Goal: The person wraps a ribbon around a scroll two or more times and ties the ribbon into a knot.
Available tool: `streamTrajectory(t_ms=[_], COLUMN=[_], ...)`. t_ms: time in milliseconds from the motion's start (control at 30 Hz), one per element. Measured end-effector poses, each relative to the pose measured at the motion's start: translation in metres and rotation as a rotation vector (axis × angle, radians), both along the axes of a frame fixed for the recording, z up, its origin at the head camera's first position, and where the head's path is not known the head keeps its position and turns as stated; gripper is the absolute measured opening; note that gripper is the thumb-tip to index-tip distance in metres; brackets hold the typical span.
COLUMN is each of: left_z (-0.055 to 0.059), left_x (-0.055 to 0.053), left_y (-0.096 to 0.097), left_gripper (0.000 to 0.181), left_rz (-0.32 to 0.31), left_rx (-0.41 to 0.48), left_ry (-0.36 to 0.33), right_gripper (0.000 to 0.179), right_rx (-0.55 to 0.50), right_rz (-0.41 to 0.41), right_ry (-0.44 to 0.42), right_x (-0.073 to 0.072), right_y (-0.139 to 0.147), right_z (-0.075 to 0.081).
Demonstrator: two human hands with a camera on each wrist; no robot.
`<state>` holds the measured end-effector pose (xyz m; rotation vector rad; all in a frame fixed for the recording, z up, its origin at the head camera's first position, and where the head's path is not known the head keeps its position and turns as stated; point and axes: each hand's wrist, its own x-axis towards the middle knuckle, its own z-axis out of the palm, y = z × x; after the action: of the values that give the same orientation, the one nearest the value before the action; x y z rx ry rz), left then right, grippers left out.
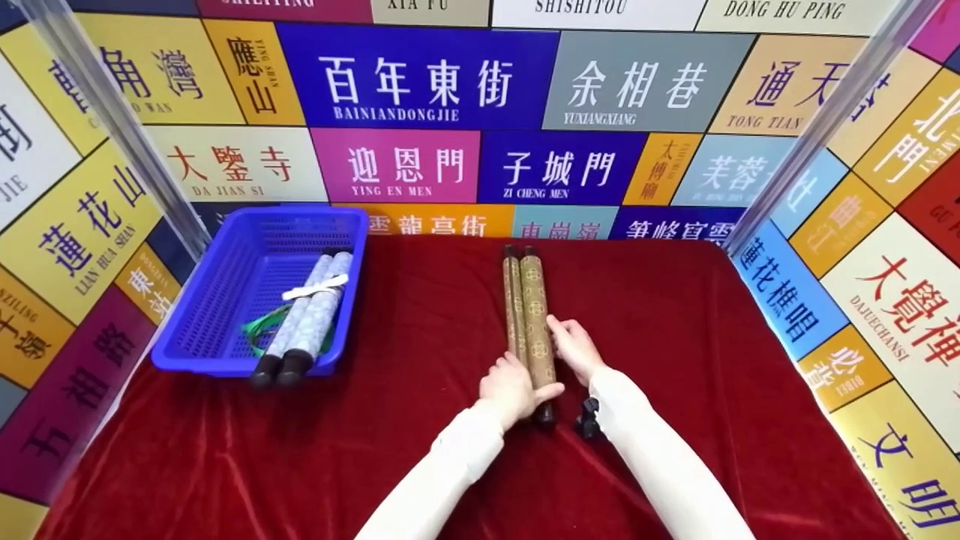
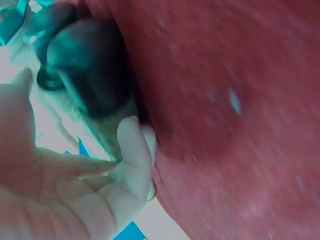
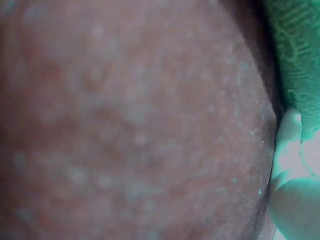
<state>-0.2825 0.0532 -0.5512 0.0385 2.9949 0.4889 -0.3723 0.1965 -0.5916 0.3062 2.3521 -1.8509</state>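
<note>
Two gold-patterned scroll rolls (image 1: 537, 300) with dark end knobs lie side by side on the red cloth, pointing away from me. My left hand (image 1: 507, 388) grips them near the close end, thumb across the right roll and fingers at the left side. In the left wrist view, curled fingers of this hand (image 2: 100, 185) sit against the roll below its black knobs (image 2: 90, 65). My right hand (image 1: 576, 348) touches the right roll's outer side with relaxed fingers. In the right wrist view, a fingertip (image 3: 291, 122) meets the patterned surface (image 3: 300, 60).
A blue plastic basket (image 1: 169, 358) stands at the left. Inside lean two pale blue patterned scrolls (image 1: 311, 319) with black ends, bound by a white band (image 1: 315, 287), beside a green ribbon (image 1: 262, 326). Walls of place-name signs (image 1: 420, 79) and clear posts (image 1: 817, 127) edge the red-covered table (image 1: 420, 300).
</note>
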Motion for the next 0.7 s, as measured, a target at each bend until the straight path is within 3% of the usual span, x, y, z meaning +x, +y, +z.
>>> streamTrajectory(t_ms=[133, 233, 300, 367, 467, 533, 600, 700], left_z=[0.001, 0.014, 0.032, 0.054, 0.087, 0.102, 0.111, 0.115], left_x=[-0.003, -0.005, -0.007, -0.010, -0.020, -0.031, -0.044, -0.053], left_y=[-0.028, -0.067, -0.099, -0.132, -0.184, -0.220, -0.256, -0.306], left_gripper=[0.097, 0.076, 0.057, 0.037, 0.021, 0.021, 0.024, 0.030], left_rz=[-0.032, -0.047, -0.052, -0.038, 0.041, 0.121, 0.199, 0.256], left_rx=[0.030, 0.080, 0.143, 0.207, 0.283, 0.286, 0.253, 0.169], left_ry=[0.039, 0.123, 0.204, 0.328, 0.510, 0.580, 0.569, 0.423], right_gripper=[0.032, 0.029, 0.027, 0.026, 0.027, 0.029, 0.031, 0.039], right_rx=[0.092, 0.086, 0.071, 0.065, 0.094, 0.118, 0.144, 0.189], right_rz=[-0.004, 0.015, 0.030, 0.034, 0.042, 0.049, 0.054, 0.064], right_ry=[0.008, 0.007, 0.005, 0.005, 0.007, 0.007, 0.004, -0.007], right_x=[0.004, 0.006, 0.007, 0.008, 0.008, 0.007, 0.007, 0.008], right_y=[0.003, 0.003, 0.002, 0.001, -0.001, -0.001, 0.000, 0.001], right_z=[0.005, 0.008, 0.009, 0.008, 0.009, 0.010, 0.012, 0.013])
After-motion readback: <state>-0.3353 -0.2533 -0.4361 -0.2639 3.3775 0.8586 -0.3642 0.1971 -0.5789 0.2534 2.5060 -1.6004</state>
